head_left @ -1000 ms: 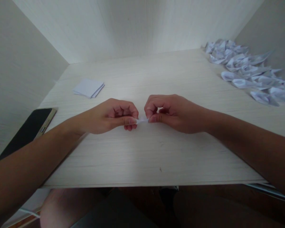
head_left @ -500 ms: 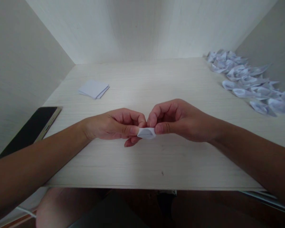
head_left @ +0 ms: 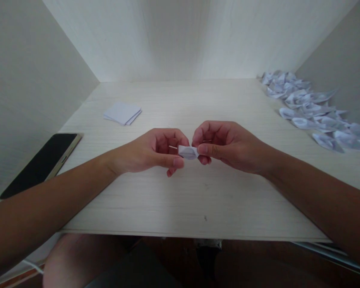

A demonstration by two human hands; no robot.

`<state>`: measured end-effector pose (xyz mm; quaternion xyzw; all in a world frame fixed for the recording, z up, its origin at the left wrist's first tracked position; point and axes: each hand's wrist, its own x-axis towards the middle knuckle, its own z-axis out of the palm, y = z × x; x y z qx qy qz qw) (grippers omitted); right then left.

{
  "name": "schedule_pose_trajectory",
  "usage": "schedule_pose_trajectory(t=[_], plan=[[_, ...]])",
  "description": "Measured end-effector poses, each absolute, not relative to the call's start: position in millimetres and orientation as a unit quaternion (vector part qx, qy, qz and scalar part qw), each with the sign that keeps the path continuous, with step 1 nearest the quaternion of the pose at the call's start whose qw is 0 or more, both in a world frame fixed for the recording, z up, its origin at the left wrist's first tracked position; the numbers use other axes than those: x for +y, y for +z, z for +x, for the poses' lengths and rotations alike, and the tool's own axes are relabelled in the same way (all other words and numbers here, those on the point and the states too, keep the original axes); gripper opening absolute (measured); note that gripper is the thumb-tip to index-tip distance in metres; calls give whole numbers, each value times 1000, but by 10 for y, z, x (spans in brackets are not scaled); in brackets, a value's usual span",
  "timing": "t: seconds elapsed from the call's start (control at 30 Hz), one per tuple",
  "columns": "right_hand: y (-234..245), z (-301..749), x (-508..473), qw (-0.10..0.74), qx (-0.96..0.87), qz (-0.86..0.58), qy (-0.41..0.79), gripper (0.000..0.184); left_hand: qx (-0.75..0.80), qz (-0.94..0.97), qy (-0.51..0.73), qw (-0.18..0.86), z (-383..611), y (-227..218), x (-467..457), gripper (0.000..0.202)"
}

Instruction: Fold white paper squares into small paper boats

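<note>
Between my two hands, above the middle of the table, is a small piece of folded white paper (head_left: 188, 152) with a curved fold across its front. My right hand (head_left: 228, 146) pinches its right end between thumb and fingers. At the left end, the curled fingers of my left hand (head_left: 159, 150) are behind the paper, and a thin white edge shows between them. My left thumb lies just below the paper's left corner, and its exact contact is hard to see.
A short stack of white paper squares (head_left: 122, 113) lies at the back left of the table (head_left: 168, 204). Near the left wall rests a dark phone (head_left: 43, 164) with a light edge. Many folded white paper shapes, like little boats (head_left: 312, 110), are heaped along the right side.
Both hands have moved slightly up and away with the folded paper. My left thumb has come off the paper's front, while my right thumb stays on it. The view has shifted a little.
</note>
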<state>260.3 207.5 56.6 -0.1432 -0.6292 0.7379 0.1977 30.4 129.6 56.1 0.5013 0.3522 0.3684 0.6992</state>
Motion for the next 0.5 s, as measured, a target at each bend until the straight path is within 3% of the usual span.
schedule_pose_trajectory(t=[0.2, 0.5], plan=[[525, 2588, 2067, 190, -622, -169, 741, 19, 409, 515, 401, 638, 405, 531, 1227, 16], [492, 2555, 2059, 189, -582, -151, 776, 30, 401, 483, 381, 679, 388, 542, 1243, 22]])
